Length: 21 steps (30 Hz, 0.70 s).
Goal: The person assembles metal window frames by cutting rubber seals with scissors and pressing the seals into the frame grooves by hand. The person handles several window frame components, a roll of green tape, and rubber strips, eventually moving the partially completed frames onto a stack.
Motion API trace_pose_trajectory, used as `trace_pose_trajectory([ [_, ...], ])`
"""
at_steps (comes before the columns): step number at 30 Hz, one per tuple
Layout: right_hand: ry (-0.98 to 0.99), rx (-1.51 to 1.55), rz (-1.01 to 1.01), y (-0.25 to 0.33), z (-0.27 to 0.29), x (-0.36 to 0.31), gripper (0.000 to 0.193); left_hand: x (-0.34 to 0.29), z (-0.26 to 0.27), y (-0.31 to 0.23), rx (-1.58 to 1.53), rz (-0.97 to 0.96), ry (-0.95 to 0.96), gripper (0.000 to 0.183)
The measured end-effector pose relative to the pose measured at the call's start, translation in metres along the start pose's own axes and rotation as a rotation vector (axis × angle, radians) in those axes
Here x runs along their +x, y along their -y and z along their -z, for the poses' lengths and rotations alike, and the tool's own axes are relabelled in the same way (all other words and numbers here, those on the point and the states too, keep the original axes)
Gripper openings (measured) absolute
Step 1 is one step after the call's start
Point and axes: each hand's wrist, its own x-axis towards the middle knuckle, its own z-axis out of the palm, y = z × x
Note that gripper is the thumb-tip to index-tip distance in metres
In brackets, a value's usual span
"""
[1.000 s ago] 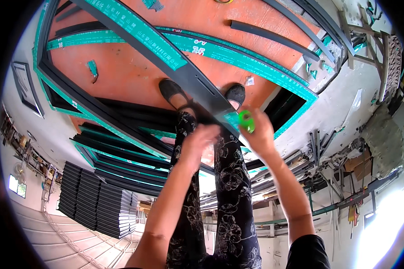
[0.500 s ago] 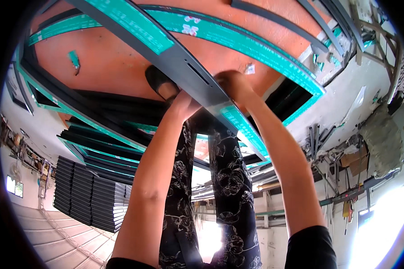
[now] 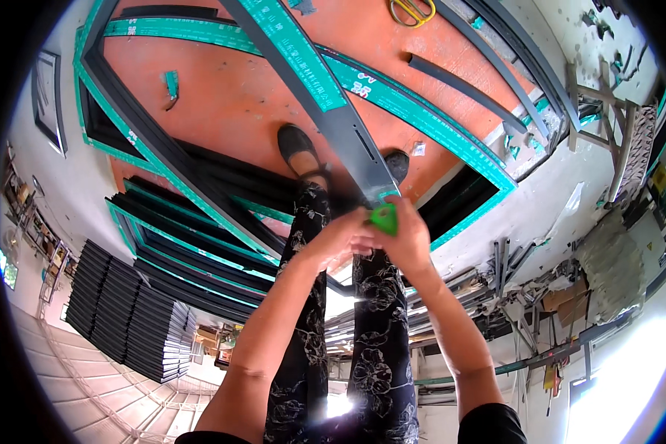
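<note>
My right hand [image 3: 409, 244] is closed around a small bright green object [image 3: 384, 219] with a hole in it; its exact kind is unclear. Close beside it, my left hand [image 3: 340, 240] has its fingers loosely stretched toward the object, slightly blurred. Both hands are over the near end of a long dark grey frame profile [image 3: 340, 137]. A slot shows in that profile, and green printed film [image 3: 297, 55] covers part of its face. The hands hide its near end.
Green-filmed frames [image 3: 488, 159] surround my feet on an orange floor [image 3: 222, 89]. Yellow-handled scissors [image 3: 413, 12] lie at the far side, near a loose dark strip [image 3: 466, 90]. Stacked dark profiles [image 3: 122, 311] stand at left; cluttered offcuts [image 3: 522, 318] lie at right.
My hands have left the sides of the slotted profile and come nearer to me, together at its near end. The green object now shows in my right hand. The view has shifted.
</note>
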Motion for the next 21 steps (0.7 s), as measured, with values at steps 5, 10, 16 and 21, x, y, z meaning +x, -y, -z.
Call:
trace_pose_trajectory([
  [5, -0.283, -0.117, -0.034, -0.023, 0.033, 0.011, 0.053, 0.022, -0.034, -0.001, 0.554, -0.397, -0.284, 0.032],
  [10, -0.355, 0.189, -0.235, -0.014, 0.045, 0.013, 0.049, 0.074, -0.063, -0.008, 0.708, -0.653, -0.310, 0.015],
  [16, -0.389, 0.011, -0.269, 0.012, 0.043, 0.007, 0.053, 0.094, -0.078, -0.014, 0.876, -0.632, -0.486, 0.011],
  [21, -0.347, 0.226, -0.057, 0.075, 0.068, -0.051, 0.054, 0.149, -0.081, -0.009, 1.209, -0.497, -0.900, 0.015],
])
